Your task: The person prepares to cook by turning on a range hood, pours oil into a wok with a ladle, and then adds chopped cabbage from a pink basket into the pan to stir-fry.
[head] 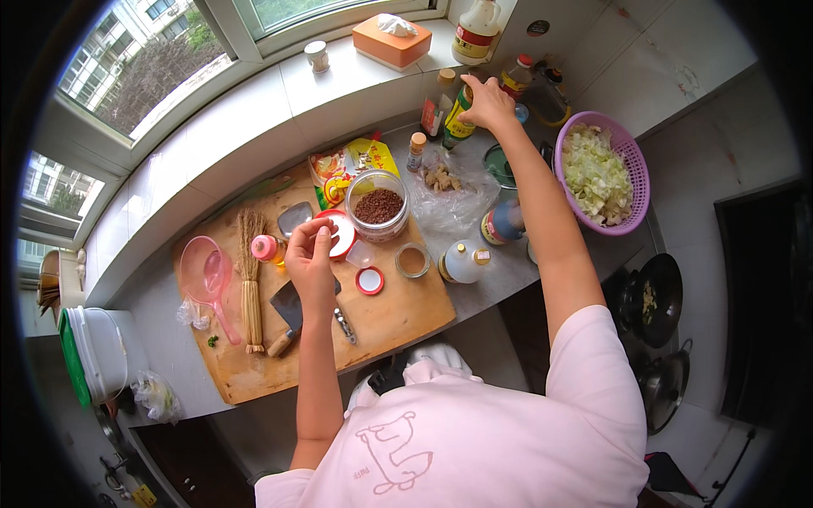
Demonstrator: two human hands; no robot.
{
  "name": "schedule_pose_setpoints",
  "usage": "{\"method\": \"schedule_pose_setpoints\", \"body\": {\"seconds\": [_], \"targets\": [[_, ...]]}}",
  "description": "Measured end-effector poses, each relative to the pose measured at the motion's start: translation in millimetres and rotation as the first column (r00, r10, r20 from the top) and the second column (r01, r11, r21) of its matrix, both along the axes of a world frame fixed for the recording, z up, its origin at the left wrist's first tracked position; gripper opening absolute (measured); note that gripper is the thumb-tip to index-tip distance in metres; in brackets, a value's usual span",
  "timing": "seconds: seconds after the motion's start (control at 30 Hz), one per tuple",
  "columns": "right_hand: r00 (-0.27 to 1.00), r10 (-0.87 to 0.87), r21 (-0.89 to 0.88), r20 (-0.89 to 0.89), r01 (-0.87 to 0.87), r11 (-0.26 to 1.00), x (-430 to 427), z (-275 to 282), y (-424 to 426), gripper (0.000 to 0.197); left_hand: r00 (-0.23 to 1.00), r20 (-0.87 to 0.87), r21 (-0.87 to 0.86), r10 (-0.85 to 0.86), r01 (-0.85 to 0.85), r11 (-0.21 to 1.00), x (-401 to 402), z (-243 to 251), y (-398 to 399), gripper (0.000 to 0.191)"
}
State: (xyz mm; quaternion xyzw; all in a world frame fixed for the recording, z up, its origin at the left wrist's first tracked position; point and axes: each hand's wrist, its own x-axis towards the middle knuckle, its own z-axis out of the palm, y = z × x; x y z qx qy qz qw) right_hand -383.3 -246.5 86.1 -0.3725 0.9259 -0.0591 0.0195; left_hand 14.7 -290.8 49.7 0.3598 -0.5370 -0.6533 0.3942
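Observation:
My left hand [311,254] hovers over the wooden cutting board [400,314], its fingers curled and the thumb near the forefinger; whether something small sits between them is unclear. Close by are a red-rimmed white lid [340,233] and an uncapped clear jar [379,209] of reddish-brown granules. At the back of the counter, my right hand [490,105] spreads thumb and forefinger around the upper part of a green bottle with a yellow label [458,122]. Any contact there is hard to make out. Beside that bottle stands a dark bottle with a wooden-looking cap [434,114].
A cleaver [289,311], a peeler [345,325], a straw brush [251,298] and a pink ladle [204,263] lie on the board. Ginger [443,178] rests on plastic. To the right are a purple basket of chopped cabbage [600,174] and a wok [660,298].

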Motion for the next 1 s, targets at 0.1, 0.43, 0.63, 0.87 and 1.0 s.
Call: {"method": "schedule_pose_setpoints", "body": {"seconds": [0.1,0.43,0.63,0.87,1.0], "targets": [[1.000,-0.019,0.053,-0.016,0.019,0.998,-5,-1,-8,0.100,0.999,0.036,0.025,0.026,-0.027,0.999,6,-10,0,0.014],[0.999,-0.040,-0.009,0.028,0.040,0.999,-4,-2,-7,0.118,0.998,0.067,0.037,-0.020,0.018,0.999,13,-25,2,0.015],[0.998,-0.059,-0.076,0.025,0.061,0.995,-19,-7,-7,0.102,1.000,0.018,0.043,-0.014,0.013,0.999,10,-23,5,0.012],[0.998,-0.064,-0.097,0.016,0.065,0.993,-5,-12,-20,0.093,0.999,0.030,0.041,-0.029,0.028,0.999,17,-31,6,0.012],[0.998,-0.059,-0.145,-0.007,0.057,0.988,-6,-15,-17,0.103,0.999,0.029,0.049,-0.019,0.017,0.999,18,-27,8,0.013]]}}
